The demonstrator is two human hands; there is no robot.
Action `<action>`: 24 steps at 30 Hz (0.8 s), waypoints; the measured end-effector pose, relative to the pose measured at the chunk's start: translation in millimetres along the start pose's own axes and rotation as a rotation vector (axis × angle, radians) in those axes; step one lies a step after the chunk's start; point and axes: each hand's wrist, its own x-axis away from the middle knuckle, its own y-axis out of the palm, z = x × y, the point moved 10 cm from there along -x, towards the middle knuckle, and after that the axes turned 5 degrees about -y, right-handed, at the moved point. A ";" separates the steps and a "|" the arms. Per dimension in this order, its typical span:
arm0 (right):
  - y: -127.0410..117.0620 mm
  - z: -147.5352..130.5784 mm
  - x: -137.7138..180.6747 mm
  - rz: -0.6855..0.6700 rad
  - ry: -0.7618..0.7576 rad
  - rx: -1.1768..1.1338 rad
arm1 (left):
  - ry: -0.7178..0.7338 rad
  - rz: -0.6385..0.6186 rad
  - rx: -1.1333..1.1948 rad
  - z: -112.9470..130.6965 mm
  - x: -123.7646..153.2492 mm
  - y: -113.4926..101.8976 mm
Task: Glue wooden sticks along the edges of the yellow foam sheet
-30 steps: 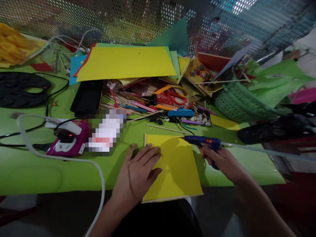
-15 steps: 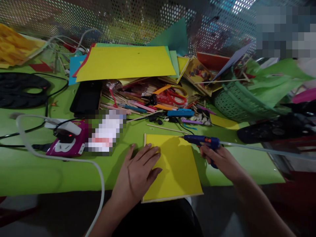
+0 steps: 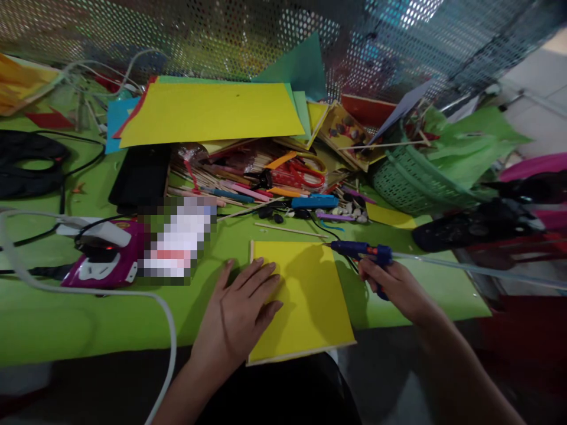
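Observation:
My left hand (image 3: 239, 313) lies flat with its fingers spread on the left part of a yellow card sheet (image 3: 305, 301) at the near edge of the green table. My right hand (image 3: 392, 288) is closed round the handle of a blue glue gun (image 3: 363, 252). The gun's nozzle points left and sits at the sheet's upper right corner. A long clear glue stick sticks out of the back of the gun to the right.
A heap of sticks, pencils and red scissors (image 3: 301, 171) lies behind the sheet, under a large yellow sheet (image 3: 212, 112). A green basket (image 3: 407, 183) stands at the right. A magenta device (image 3: 106, 260) with cables sits at the left. A perforated metal screen backs the table.
The view has shifted slightly, so everything sits a little further left in the picture. Both hands keep their places on the sheet and the glue gun.

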 end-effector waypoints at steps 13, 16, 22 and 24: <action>15.3 -12.3 -6.2 -0.037 -0.055 0.007 | -0.008 -0.015 -0.001 -0.2 0.2 -0.5; 7.3 -2.8 -3.9 -0.018 -0.025 -0.010 | -0.009 -0.010 0.001 -0.1 -0.1 -0.7; -5.9 13.6 0.6 0.019 0.036 0.032 | 0.017 0.010 0.000 0.8 0.5 -1.0; -7.1 15.2 1.1 0.020 0.040 0.030 | 0.013 0.006 0.003 -0.3 0.7 -0.1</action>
